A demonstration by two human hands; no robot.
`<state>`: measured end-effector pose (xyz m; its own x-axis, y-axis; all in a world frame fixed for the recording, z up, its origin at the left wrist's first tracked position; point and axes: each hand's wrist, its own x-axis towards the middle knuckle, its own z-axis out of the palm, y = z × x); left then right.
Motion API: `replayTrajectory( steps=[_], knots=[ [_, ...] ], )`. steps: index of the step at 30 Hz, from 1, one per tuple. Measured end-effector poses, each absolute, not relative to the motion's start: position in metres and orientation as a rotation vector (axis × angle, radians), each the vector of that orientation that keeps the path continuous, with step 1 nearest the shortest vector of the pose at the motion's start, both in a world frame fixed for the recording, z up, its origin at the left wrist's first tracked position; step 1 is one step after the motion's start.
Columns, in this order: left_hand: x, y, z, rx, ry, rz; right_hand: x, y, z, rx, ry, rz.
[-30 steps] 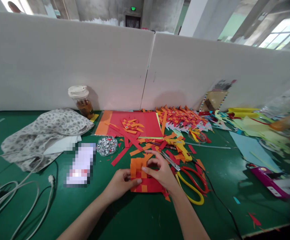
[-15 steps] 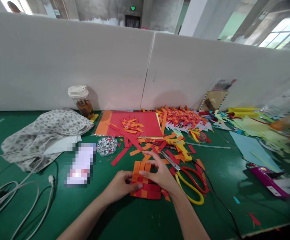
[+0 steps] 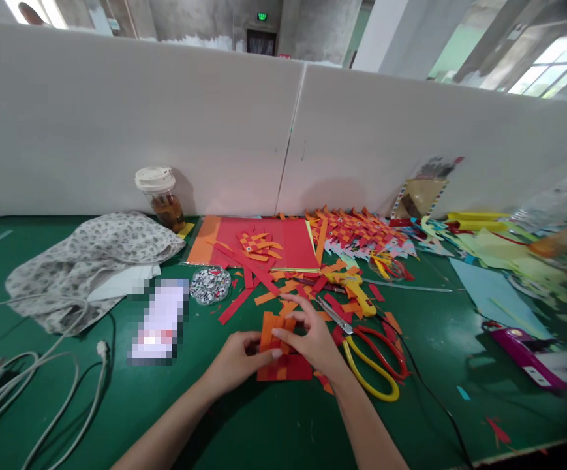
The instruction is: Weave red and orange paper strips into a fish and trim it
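Observation:
Woven strips of red and orange paper (image 3: 286, 370) are held just above the green table, in front of me. My left hand (image 3: 239, 359) pinches the left side, its thumb lying across the middle of the weave. On the upper right part, my right hand (image 3: 311, 336) grips the upright orange strips between thumb and fingers. Part of the weave is hidden behind both hands. Scissors (image 3: 374, 359) with red and yellow handles lie right of my right hand, beside a yellow glue gun (image 3: 354, 287).
Loose paper strips (image 3: 237, 305) lie beyond my hands. A round dish of googly eyes (image 3: 209, 284), a phone (image 3: 160, 320), a lidded cup (image 3: 163, 199) and cables (image 3: 75, 391) are leftward. A purple device (image 3: 528, 356) lies right.
My left thumb has moved up slightly on the weave. The lower red part of the weave now looks flatter and sits a little higher in view.

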<state>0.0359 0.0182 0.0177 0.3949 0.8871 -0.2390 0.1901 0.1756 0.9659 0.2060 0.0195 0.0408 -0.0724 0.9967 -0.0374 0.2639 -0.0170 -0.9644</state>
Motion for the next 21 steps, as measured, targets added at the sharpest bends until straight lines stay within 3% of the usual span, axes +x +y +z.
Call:
replayTrajectory(
  steps=[21],
  knots=[
    [0.0344, 0.0202, 0.0167, 1.358, 1.085, 0.513, 0.2053, 0.0201, 0.0362, -1.380, -1.449, 1.131]
  ],
)
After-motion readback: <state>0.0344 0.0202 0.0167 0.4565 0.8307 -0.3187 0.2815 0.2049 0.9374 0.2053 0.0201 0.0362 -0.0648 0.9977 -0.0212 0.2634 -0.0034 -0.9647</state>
